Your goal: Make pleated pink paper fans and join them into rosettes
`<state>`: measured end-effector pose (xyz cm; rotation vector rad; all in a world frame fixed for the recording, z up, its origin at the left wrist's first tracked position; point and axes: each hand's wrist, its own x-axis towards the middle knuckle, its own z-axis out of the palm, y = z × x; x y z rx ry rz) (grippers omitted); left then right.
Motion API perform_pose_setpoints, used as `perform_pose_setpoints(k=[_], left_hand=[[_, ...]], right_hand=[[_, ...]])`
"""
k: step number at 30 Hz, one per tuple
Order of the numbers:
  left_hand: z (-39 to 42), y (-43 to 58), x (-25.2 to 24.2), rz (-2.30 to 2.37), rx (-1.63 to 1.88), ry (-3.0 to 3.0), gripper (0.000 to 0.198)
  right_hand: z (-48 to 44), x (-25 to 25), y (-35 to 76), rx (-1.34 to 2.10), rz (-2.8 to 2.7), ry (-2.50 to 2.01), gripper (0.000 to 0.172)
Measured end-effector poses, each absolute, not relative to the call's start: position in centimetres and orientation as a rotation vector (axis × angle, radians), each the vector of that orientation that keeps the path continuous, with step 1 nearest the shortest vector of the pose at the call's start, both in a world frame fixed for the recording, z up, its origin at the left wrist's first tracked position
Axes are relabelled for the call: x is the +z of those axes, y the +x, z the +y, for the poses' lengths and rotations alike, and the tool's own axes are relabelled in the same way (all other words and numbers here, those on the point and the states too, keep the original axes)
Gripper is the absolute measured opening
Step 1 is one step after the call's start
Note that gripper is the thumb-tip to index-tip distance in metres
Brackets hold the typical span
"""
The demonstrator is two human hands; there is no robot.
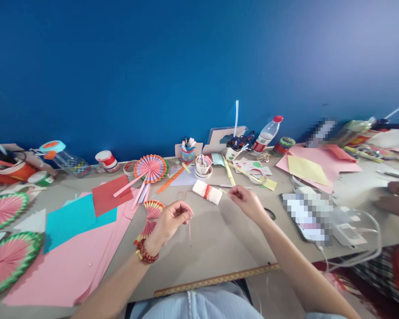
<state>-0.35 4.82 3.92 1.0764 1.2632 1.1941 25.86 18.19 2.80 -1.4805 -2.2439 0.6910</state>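
Note:
My left hand (173,221) is raised over the table, thumb and forefinger pinched on a pale pink thread (190,232) that hangs below the fingertips. My right hand (248,201) is also closed in a pinch, close to a white bundle (207,192) wound with red thread; what its fingers hold is too small to make out. Beneath my left wrist lies a folded paper fan (148,228) in pink with an orange edge, partly hidden. Beyond the bundle lies a grey pen-like stick (231,186).
Pink sheets (66,274) and a turquoise sheet (69,221) cover the left side. Round paper fan (151,168), pen cup (187,153), small white bowl (203,164) and plastic bottle (267,135) stand along the wall. A phone (306,217) with cables and another person's hand (397,199) are right.

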Motion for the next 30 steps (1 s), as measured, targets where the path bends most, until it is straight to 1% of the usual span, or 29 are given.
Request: perform_pose_setpoints(k=[3, 5, 7, 12, 16, 19, 22, 25, 30], left_hand=[[6.0, 0.7, 3.4, 1.239, 1.22, 1.074, 0.018], [6.5, 1.3, 3.1, 1.227, 1.257, 1.059, 0.018], [6.7, 1.6, 3.1, 1.221, 1.295, 1.063, 0.017], [6.2, 1.6, 3.3, 1.294, 1.359, 1.11, 0.014], [5.7, 1.5, 3.3, 1.339, 1.365, 1.156, 0.015], [5.3, 1.5, 3.6, 1.343, 1.367, 1.252, 0.014], [4.7, 1.5, 4.1, 1.312, 1.392, 1.472, 0.01], [4.1, 1.4, 4.2, 1.339, 1.408, 1.737, 0.012], [3.7, 1.1, 3.8, 1.51, 1.439, 2.078, 0.018]], right_hand=[[14.5, 3.6, 23.2, 1.303, -1.858, -1.137, 0.019], [12.4, 3.8, 21.3, 1.514, -1.709, -1.028, 0.02], [11.0, 3.6, 19.7, 1.622, -1.61, -0.985, 0.022], [10.7, 2.7, 17.8, 1.675, -1.52, -0.974, 0.031], [10.9, 2.6, 17.6, 1.756, -1.559, -0.981, 0.028], [10.9, 2.8, 17.8, 1.732, -1.584, -0.998, 0.025], [11.1, 3.0, 17.9, 1.696, -1.573, -0.997, 0.021], [11.1, 3.3, 17.8, 1.667, -1.493, -0.978, 0.019], [10.5, 4.1, 17.3, 1.808, -1.248, -0.91, 0.018]])
